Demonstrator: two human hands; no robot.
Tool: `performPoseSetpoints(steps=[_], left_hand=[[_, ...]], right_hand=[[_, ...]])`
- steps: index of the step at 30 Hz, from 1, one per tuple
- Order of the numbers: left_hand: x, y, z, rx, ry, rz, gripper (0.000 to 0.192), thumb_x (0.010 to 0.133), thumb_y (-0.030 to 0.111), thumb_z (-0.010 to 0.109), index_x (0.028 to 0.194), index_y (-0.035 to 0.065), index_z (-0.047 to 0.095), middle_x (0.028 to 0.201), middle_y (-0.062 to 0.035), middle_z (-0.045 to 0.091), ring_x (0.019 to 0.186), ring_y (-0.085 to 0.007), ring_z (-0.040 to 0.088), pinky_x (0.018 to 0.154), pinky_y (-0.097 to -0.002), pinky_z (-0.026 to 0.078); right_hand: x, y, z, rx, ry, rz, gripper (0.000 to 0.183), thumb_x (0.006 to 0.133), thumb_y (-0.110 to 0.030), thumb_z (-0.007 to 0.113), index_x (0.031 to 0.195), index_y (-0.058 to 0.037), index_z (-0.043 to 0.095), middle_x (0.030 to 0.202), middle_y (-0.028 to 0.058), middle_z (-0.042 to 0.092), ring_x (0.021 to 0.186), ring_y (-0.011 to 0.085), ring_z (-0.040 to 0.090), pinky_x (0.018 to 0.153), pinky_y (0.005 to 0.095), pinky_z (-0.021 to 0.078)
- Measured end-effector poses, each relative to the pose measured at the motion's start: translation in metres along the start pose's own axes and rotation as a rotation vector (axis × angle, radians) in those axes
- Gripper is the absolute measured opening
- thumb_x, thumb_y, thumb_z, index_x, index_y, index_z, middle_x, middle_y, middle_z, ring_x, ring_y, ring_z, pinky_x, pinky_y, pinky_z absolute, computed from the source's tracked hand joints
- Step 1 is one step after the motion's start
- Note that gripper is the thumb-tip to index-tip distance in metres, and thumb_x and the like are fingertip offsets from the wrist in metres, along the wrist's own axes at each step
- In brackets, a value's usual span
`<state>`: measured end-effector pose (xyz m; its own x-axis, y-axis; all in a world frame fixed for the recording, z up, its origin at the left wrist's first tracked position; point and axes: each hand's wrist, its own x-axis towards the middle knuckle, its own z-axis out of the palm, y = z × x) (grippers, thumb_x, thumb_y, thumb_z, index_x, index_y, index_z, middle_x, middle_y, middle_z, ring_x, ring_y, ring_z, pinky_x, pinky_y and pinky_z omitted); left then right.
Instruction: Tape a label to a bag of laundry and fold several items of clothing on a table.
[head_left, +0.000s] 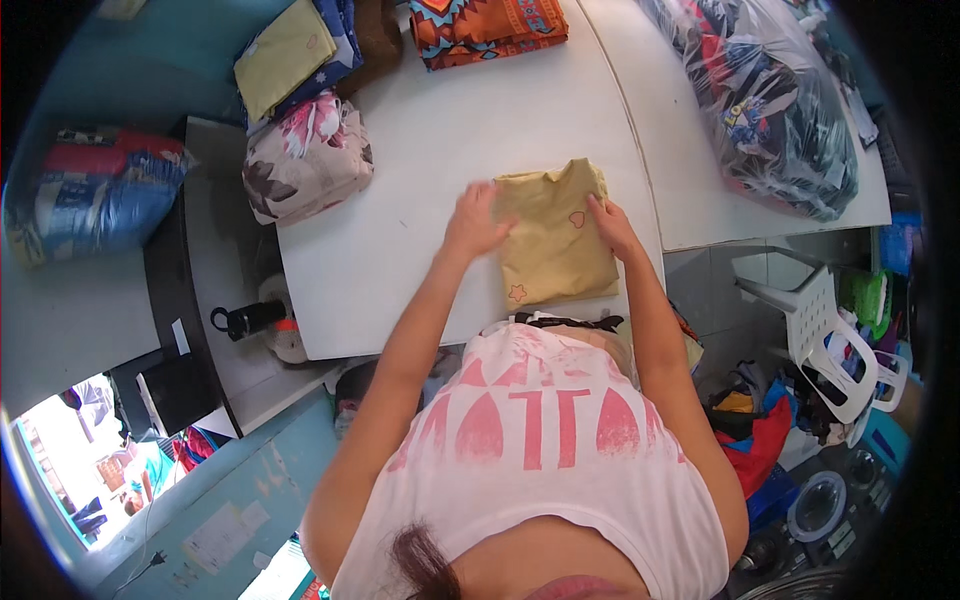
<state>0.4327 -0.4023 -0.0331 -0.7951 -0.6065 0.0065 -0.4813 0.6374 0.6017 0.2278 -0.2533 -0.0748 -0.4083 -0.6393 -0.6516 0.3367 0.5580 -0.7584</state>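
A folded yellow cloth (555, 255) lies on the white table near its front edge, with a pink heart and a star printed on it. My right hand (615, 229) holds its right side, thumb on top and the other fingers partly hidden. At the upper left edge of the cloth is my left hand (480, 219), blurred, with thumb and fingers apart. Whether the left fingertips touch the fabric cannot be made out. The cloth's top edge is uneven, with a small raised peak near the right corner.
A folded floral bundle (307, 161) sits at the table's left edge, below another folded yellow cloth (285, 60). Orange patterned fabric (491, 30) lies at the far side. Right of the table seam is a clear plastic bag of clothes (780, 120). A white plastic chair (832, 345) stands at right.
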Motion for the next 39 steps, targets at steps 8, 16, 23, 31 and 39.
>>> performPoseSetpoints(steps=[8, 16, 23, 31, 39], left_hand=[[0.081, -0.012, 0.01, 0.016, -0.514, 0.118, 0.039, 0.076, 0.04, 0.057, 0.089, 0.0028, 0.059, 0.088, -0.0157, 0.059, 0.086, -0.0299, 0.055, 0.082, -0.036, 0.039], [0.08, -0.022, 0.019, 0.293, -0.421, -0.169, 0.051, 0.082, 0.053, 0.038, 0.081, 0.0058, 0.058, 0.077, -0.0133, 0.061, 0.079, -0.0289, 0.058, 0.076, -0.04, 0.039], [0.072, 0.004, 0.036, 0.244, -0.213, -0.05, 0.05, 0.081, 0.054, 0.038, 0.084, 0.0068, 0.052, 0.079, -0.0109, 0.061, 0.079, -0.0258, 0.058, 0.075, -0.038, 0.039], [0.081, -0.003, 0.055, 0.309, -0.243, -0.188, 0.046, 0.081, 0.051, 0.043, 0.075, 0.0066, 0.054, 0.074, -0.0119, 0.06, 0.07, -0.0291, 0.059, 0.059, -0.0387, 0.046], [0.074, -0.031, 0.045, -0.049, -0.076, -0.155, 0.042, 0.083, 0.045, 0.043, 0.071, 0.0063, 0.05, 0.07, -0.0139, 0.058, 0.068, -0.0315, 0.056, 0.058, -0.0408, 0.043]], right_hand=[[-0.022, 0.026, -0.005, 0.144, -0.027, -0.25, 0.034, 0.091, -0.028, 0.038, 0.111, -0.0025, 0.046, 0.096, 0.0069, 0.055, 0.089, 0.013, 0.05, 0.077, 0.0271, 0.0423], [-0.007, 0.039, -0.002, -0.292, 0.225, -0.289, 0.033, 0.09, -0.027, 0.041, 0.114, -0.004, 0.043, 0.095, 0.0123, 0.058, 0.085, 0.0145, 0.054, 0.076, 0.0264, 0.042], [-0.04, 0.042, 0.014, -0.248, 0.284, -0.433, 0.032, 0.086, -0.021, 0.048, 0.114, -0.0076, 0.041, 0.091, 0.0174, 0.058, 0.081, 0.0234, 0.058, 0.07, 0.0295, 0.0457], [-0.05, 0.042, 0.001, -0.428, 0.57, -0.238, 0.028, 0.085, -0.023, 0.051, 0.105, -0.0034, 0.047, 0.07, 0.0111, 0.058, 0.064, 0.02, 0.057, 0.06, 0.0326, 0.0437], [-0.02, 0.026, -0.004, -0.229, 0.392, -0.24, 0.033, 0.081, -0.028, 0.057, 0.102, -0.0021, 0.052, 0.072, 0.0088, 0.059, 0.064, 0.0161, 0.055, 0.059, 0.0293, 0.0438]])
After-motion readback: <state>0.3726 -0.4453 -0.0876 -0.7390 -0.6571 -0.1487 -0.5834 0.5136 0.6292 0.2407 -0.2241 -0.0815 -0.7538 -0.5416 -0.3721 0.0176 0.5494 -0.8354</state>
